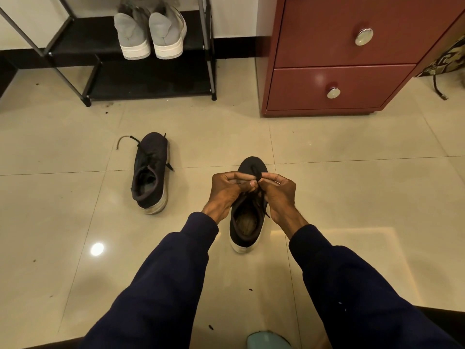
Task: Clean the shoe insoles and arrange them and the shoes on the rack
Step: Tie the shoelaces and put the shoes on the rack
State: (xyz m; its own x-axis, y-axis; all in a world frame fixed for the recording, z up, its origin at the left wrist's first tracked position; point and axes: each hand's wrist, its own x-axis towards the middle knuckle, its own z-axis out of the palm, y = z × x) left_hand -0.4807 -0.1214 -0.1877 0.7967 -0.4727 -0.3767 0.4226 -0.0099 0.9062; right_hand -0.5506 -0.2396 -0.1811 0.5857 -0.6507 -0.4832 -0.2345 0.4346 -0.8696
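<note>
Both hands are over a black shoe [245, 233] that stands on the floor [352, 197], near the middle, with its toe pointing at the rack [151, 83]. The left hand [226, 191] and the right hand [279, 191] meet above the front of the shoe. The fingers of both hands are curled in. The fingertips press together and pinch the black lace [255, 171]. More of the lace hangs loose down to the shoe's opening. Inside the shoe there is a brown insole [245, 222]. Both arms have dark blue sleeves [161, 285].

A second black shoe [149, 175] is on the floor to the left, well apart from the first one and a bit closer to the rack. It tips a little to one side, so its white sole shows. Its laces are loose, and one lace end [122, 142] lies curved on the floor by the toe.

Two grey shoes [149, 31] sit side by side on the rack's upper shelf, near its right end, with their heels facing out. The rack stands against the wall. Red drawers [339, 59] with round shiny knobs stand to the right of it. A small blue-green thing [268, 341] shows at the bottom edge; I cannot tell what it is.
</note>
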